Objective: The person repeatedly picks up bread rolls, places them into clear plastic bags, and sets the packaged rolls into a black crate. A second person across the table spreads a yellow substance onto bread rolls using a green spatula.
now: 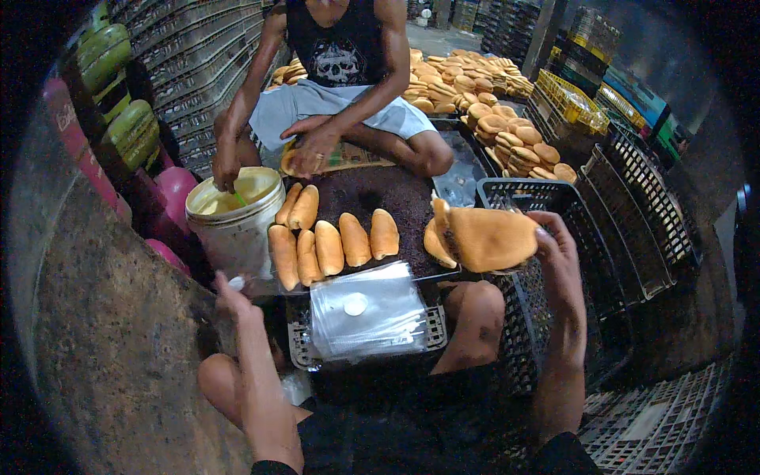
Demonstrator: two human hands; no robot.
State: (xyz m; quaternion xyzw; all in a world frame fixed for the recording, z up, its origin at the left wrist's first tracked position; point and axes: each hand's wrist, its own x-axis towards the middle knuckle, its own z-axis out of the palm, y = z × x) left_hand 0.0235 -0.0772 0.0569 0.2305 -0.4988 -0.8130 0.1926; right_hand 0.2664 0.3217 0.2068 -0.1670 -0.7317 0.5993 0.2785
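My right hand (555, 237) grips one end of a flat, golden-brown bread piece (490, 240) above the right side of a dark board (368, 190). Another bread piece (438, 244) lies behind its left end. At the lower left, my left hand (236, 300) is raised beside the bucket, with a small whitish thing (236, 283) at its fingers; the grip is partly hidden. Several elongated bread rolls (329, 248) rest on the board's left part. Nearest to me, a stack of clear plastic bags (368, 332) bearing a small white disc (355, 304) lies on an upturned dark plastic crate (436, 326).
A co-worker sits opposite, one hand in a white bucket (234, 222) of pale yellow filling, the other at a bread roll (291, 161). A dark crate (522, 189) stands at right, round breads (516, 139) pile behind, and gas cylinders (133, 133) line the left.
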